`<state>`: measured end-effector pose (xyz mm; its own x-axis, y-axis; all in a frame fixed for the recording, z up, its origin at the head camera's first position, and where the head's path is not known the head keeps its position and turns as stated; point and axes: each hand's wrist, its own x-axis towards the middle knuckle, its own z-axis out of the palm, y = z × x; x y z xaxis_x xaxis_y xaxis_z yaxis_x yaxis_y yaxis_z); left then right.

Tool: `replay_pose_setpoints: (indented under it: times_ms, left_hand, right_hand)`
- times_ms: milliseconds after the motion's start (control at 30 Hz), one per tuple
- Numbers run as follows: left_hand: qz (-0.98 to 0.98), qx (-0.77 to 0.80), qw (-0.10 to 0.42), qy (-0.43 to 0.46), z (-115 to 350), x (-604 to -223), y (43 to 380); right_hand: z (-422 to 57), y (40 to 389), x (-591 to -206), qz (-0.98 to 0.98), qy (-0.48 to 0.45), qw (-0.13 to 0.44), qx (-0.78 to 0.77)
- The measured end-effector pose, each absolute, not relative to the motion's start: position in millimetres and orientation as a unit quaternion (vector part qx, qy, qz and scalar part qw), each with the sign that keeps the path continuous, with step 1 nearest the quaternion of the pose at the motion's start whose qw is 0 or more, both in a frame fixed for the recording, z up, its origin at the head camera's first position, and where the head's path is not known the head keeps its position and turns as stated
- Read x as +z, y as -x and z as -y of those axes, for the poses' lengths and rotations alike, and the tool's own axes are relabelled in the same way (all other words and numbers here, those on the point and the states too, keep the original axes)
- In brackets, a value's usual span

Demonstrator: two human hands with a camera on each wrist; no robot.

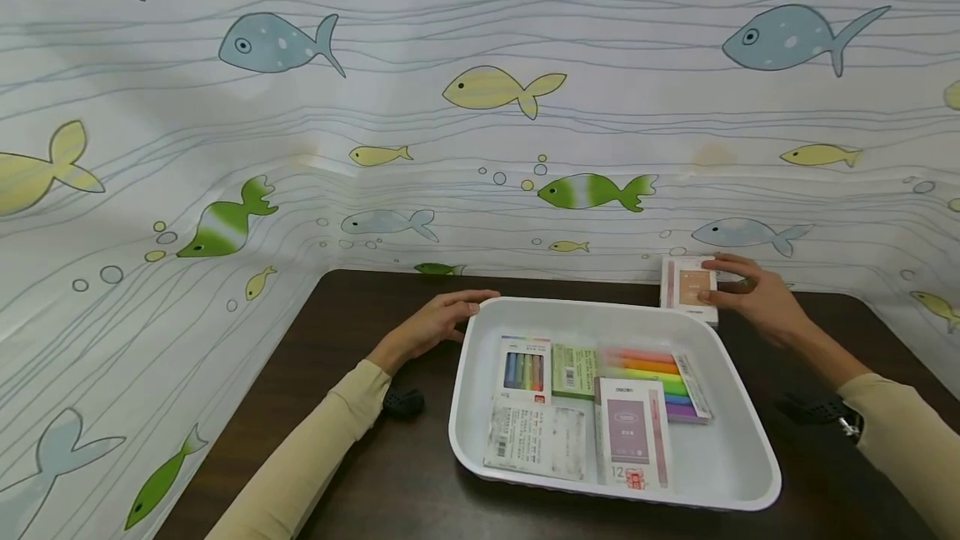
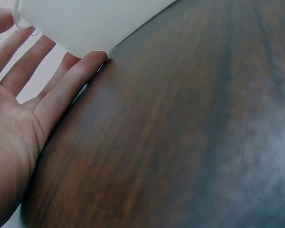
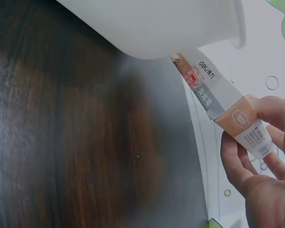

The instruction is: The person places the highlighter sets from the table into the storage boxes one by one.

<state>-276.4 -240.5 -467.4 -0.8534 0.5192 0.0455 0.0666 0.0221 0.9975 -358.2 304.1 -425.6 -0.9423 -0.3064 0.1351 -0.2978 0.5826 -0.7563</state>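
Observation:
My right hand (image 1: pixel 759 297) grips a white-and-orange box of highlighters (image 1: pixel 696 294) between thumb and fingers, just behind the back right corner of a white plastic tray (image 1: pixel 723 457). In the right wrist view, the printed side of that highlighter box (image 3: pixel 206 88) shows, partly hidden by the tray. At the tray's back left corner, my left hand (image 1: pixel 431 325) touches the rim and outer wall with fairly straight fingers. Inside lie a box of coloured pens (image 1: pixel 525 369), a green box (image 1: pixel 574 369), a rainbow-coloured pack (image 1: pixel 652 373), a purple-labelled box (image 1: pixel 633 432) and a whitish printed box (image 1: pixel 536 440).
The tray stands on a dark wooden table (image 1: pixel 375 473). A white fish-patterned sheet (image 1: pixel 420 190) rises behind the table and along its sides. Dark bands (image 1: pixel 403 402) sit at the wrists.

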Motion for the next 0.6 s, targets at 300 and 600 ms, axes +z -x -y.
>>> replay_pose_setpoints:
  times_ms: [300,600]
  left_hand:
    - [-0.692,0.667,0.170,-0.217,243.6,-467.6,270.6]
    - [-0.694,0.663,0.170,-0.223,244.8,-467.3,269.7]
  right_hand:
    - [-313.2,345.6,-412.2,-0.870,0.144,-0.015,-0.470]
    - [-324.4,336.6,-403.1,-0.871,0.141,-0.047,-0.469]
